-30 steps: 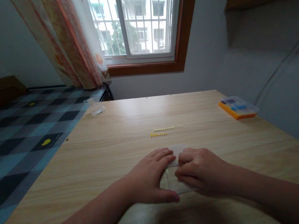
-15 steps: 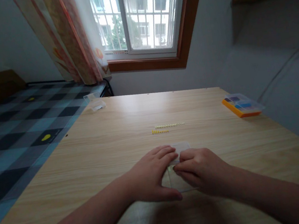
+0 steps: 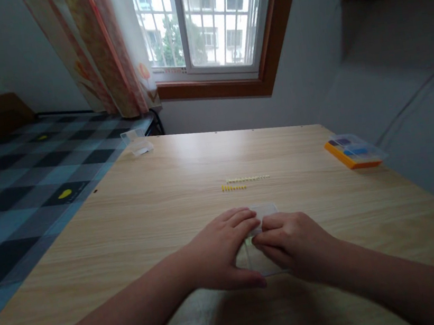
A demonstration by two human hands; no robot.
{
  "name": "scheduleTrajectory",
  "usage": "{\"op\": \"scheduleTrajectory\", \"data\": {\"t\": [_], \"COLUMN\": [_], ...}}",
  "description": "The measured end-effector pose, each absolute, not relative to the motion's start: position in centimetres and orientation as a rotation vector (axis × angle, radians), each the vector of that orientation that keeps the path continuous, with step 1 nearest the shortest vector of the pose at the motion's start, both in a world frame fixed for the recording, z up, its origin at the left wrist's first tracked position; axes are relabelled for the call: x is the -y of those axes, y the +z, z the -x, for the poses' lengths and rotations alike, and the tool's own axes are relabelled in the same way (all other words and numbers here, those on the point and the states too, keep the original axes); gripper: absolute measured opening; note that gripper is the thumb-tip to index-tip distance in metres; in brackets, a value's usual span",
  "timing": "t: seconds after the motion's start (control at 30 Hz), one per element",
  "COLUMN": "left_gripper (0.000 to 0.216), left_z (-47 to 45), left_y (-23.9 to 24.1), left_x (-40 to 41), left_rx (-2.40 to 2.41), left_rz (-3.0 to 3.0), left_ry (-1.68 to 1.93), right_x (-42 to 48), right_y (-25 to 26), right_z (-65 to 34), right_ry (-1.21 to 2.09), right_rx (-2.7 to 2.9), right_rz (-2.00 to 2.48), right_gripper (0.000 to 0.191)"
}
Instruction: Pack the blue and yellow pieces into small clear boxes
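Note:
A clear plastic box (image 3: 258, 264) with its lid (image 3: 268, 209) raised lies between my hands near the front of the table. My left hand (image 3: 221, 255) spans the box's left side, fingers at the far part and thumb by the near edge. Over the box's right half, my right hand (image 3: 293, 238) is closed, fingertips pinched together down inside; whatever they hold is hidden. Small pale green pieces (image 3: 248, 241) show in the box beside those fingertips. Beyond the box lie a row of tiny pale pieces (image 3: 248, 179) and a shorter row of yellow pieces (image 3: 233, 188).
The wooden table (image 3: 157, 191) reaches toward the window wall. An open clear box (image 3: 141, 147) stands at its far left corner. An orange case with a clear lid (image 3: 354, 152) sits at the right edge. A bed with a checked cover (image 3: 7, 179) adjoins the left side.
The view has shifted slightly. Both hands keep nearly the same places at the box, and the rows of small pieces look unchanged.

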State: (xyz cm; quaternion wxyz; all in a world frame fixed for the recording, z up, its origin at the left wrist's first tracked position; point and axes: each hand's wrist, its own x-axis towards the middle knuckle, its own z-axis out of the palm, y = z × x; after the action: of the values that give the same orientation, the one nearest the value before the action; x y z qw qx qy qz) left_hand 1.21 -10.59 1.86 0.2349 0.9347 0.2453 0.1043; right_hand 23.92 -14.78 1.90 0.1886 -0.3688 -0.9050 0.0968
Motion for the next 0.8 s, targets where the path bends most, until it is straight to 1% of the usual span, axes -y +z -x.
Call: {"op": "scheduleTrajectory", "data": {"t": [0.53, 0.8], "left_gripper": [0.094, 0.089], "left_z": [-1.27, -1.32], "left_y": [1.84, 1.85], "left_x": [10.57, 10.42], "left_rx": [-0.663, -0.655], "left_rz": [-2.580, -2.581], "left_ry": [0.268, 0.293], "right_x": [14.61, 14.61], "right_y": [1.61, 1.78], "right_z": [-23.80, -23.70], "right_ry": [0.218, 0.207], "right_rx": [2.546, 2.562], "right_rz": [1.070, 1.093], "right_gripper": [0.022, 0.020]}}
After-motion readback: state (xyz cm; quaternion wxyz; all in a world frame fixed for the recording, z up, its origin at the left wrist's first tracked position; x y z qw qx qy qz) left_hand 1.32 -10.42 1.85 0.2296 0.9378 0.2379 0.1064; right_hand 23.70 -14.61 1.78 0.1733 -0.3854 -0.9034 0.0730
